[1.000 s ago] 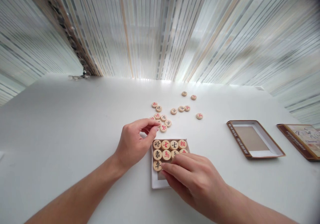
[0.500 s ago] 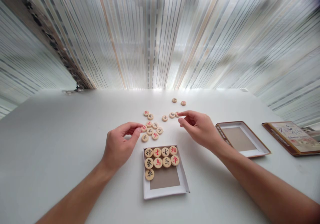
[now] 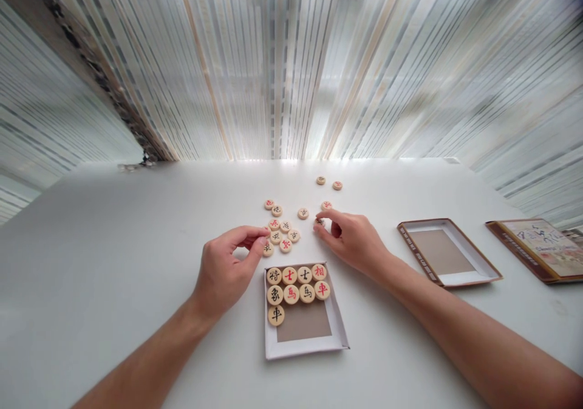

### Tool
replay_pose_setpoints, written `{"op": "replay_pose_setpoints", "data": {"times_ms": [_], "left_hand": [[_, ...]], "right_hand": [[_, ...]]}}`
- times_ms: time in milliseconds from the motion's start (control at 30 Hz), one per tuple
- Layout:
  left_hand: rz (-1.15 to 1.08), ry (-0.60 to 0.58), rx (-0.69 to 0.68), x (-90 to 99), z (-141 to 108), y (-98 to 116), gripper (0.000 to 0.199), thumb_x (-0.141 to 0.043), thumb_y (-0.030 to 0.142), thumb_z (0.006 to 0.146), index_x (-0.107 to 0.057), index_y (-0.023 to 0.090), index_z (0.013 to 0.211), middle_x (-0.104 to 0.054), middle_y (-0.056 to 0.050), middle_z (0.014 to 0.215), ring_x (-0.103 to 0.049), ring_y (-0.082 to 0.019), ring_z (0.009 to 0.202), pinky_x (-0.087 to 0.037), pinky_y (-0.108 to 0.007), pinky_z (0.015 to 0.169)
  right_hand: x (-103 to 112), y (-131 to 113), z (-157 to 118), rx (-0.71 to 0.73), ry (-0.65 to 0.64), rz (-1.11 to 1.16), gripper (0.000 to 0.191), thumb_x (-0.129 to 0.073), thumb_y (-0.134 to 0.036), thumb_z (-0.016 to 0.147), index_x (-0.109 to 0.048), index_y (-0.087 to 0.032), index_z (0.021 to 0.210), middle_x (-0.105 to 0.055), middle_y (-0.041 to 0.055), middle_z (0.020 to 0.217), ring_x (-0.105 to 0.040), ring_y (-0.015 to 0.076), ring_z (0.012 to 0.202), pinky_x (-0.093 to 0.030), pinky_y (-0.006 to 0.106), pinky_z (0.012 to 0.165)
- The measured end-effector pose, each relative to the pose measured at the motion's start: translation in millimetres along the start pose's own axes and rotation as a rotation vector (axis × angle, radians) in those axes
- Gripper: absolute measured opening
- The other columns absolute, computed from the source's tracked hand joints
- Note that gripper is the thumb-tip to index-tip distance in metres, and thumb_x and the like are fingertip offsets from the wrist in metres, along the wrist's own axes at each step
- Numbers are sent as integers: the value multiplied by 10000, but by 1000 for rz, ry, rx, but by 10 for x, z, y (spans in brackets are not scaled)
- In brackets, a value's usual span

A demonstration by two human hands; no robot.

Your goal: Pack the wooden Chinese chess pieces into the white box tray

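With the shallow white-sided box tray as my clock's centre, my right hand is at one o'clock, thumb and forefinger clamped on a black-lettered xiangqi piece just past noon, well apart from the tray. My left hand, at ten o'clock, has thumb and forefinger nearly together at a partly hidden red-lettered piece; whether they grip it, I cannot tell. More loose pieces cluster near half past eleven. Each looks like a light, rigid wooden disc, probably smooth and slightly slippery but not fragile, best pinched across opposite sides of its rim.

Nine seated pieces lie face up in the tray. The far row, running from eleven o'clock to one, reads black 将, red 士, black 士, red 相; next come black 象, red 馬, black 馬, red 車; then black 車 alone. Toward half past two lie a brown-edged box half and, farther out, an illustrated box cover; their lettering is too small to read.
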State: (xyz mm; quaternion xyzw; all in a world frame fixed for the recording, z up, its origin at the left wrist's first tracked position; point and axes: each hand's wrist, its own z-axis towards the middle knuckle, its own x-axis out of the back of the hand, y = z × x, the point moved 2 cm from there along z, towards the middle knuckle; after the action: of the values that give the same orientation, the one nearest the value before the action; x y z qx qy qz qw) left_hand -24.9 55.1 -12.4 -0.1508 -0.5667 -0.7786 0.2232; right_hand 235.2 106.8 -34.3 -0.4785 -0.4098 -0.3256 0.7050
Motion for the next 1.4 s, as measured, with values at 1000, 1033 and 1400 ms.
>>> {"op": "replay_pose_setpoints", "data": {"times_ms": [1000, 1033, 1400], "left_hand": [[-660, -502, 306, -94, -230, 352, 131, -778, 269, 938, -900, 222, 922, -828, -47, 747, -721, -152, 641, -600, -228, 612], [-673, -502, 311, -100, -227, 352, 126, -781, 263, 935, -899, 220, 918, -817, -43, 724, -712, -149, 628, -597, -226, 605], [-608, -443, 333, -120, -333, 393, 139, -803, 246, 934, -883, 166, 1013, -862, -84, 852, -818, -213, 807, -659, -255, 721]], "right_hand": [[374, -732, -548, 308, -15, 708, 206, -757, -90, 881, -763, -156, 1076, -776, 19, 828, -678, 115, 664, -611, 219, 648], [356, -727, -553, 297, -25, 741, 215, -753, -88, 888, -769, -158, 1090, -779, 25, 842, -682, 120, 675, -612, 227, 654], [209, -662, -720, -34, -123, 1113, 101, -793, -238, 969, -848, -212, 1050, -843, 59, 894, -780, 171, 753, -632, 245, 695]]}}
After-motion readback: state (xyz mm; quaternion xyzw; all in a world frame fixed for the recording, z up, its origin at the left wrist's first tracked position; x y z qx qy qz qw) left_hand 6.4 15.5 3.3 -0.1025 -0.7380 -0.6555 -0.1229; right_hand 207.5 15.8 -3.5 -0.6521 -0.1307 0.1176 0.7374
